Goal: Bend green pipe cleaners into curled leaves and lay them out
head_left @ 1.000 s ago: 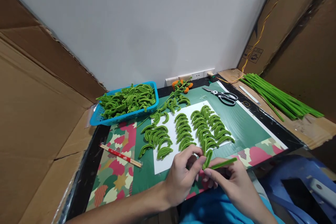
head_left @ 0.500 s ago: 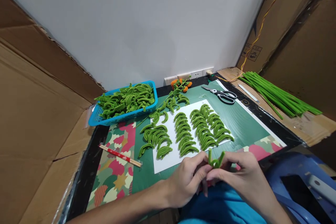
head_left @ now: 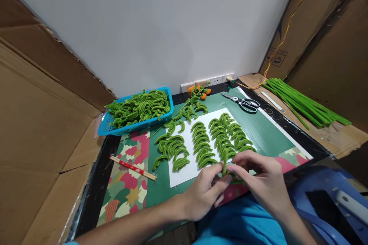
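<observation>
Close to the table's front edge, my left hand point(head_left: 204, 193) pinches a green pipe cleaner point(head_left: 224, 164) between thumb and fingers, one end of it pointing up. My right hand point(head_left: 261, 178) is closed on the same piece from the other side, thumb and forefinger at the bend; its lower part is partly hidden by the fingers. Just beyond my hands, curved green pipe-cleaner pieces point(head_left: 203, 141) lie in rows on a white sheet point(head_left: 184, 178).
A blue basket point(head_left: 135, 125) heaped with green pieces stands back left. Chopsticks point(head_left: 132, 167) in a red wrapper lie left. At the back are an orange-flowered stem point(head_left: 203, 95) and scissors point(head_left: 243, 103). Straight green pipe cleaners point(head_left: 304, 103) and a white pen point(head_left: 272, 101) lie right.
My hands have shifted slightly left, and the right one has risen a little over the rows. The pipe cleaner's two upright ends now show as one upright strand.
</observation>
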`<act>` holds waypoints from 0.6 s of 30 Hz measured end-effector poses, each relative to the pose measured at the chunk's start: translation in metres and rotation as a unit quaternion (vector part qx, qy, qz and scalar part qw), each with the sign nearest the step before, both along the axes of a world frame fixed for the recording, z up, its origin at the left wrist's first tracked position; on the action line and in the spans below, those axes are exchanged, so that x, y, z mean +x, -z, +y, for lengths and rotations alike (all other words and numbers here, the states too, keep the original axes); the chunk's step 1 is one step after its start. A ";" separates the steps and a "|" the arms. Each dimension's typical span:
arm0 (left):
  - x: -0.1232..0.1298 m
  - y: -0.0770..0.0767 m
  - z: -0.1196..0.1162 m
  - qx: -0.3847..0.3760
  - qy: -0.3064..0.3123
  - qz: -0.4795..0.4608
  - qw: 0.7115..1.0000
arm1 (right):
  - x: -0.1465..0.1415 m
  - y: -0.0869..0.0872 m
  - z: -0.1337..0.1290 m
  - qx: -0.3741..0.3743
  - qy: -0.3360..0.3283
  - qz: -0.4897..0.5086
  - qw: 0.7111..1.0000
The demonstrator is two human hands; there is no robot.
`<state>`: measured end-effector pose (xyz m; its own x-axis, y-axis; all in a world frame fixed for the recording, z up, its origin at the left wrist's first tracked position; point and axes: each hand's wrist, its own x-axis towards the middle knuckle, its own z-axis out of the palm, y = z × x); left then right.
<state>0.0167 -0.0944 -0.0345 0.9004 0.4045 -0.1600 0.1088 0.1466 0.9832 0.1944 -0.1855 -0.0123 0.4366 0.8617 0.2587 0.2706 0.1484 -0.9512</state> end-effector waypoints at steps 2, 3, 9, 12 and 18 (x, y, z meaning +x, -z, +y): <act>0.002 -0.002 0.000 -0.044 -0.032 -0.004 0.998 | 0.007 0.000 -0.001 -0.019 -0.029 0.048 0.998; 0.003 -0.003 0.001 -0.062 -0.041 -0.005 0.997 | 0.012 0.000 -0.002 -0.027 -0.045 0.068 0.996; 0.003 -0.010 0.002 -0.113 -0.024 0.032 0.993 | 0.046 -0.009 -0.009 -0.069 -0.166 0.051 0.982; 0.002 -0.009 0.004 -0.117 0.001 0.038 0.992 | 0.052 -0.014 -0.006 -0.048 -0.193 -0.011 0.980; 0.001 -0.009 0.007 -0.109 0.029 0.061 0.992 | 0.050 -0.014 -0.002 -0.038 -0.257 -0.038 0.965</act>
<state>0.0172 -0.0874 -0.0256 0.8895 0.2968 -0.3475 0.2396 0.3446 0.9077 0.2444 -0.1875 0.0019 -0.0712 0.9770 0.2008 0.2487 0.2124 -0.9450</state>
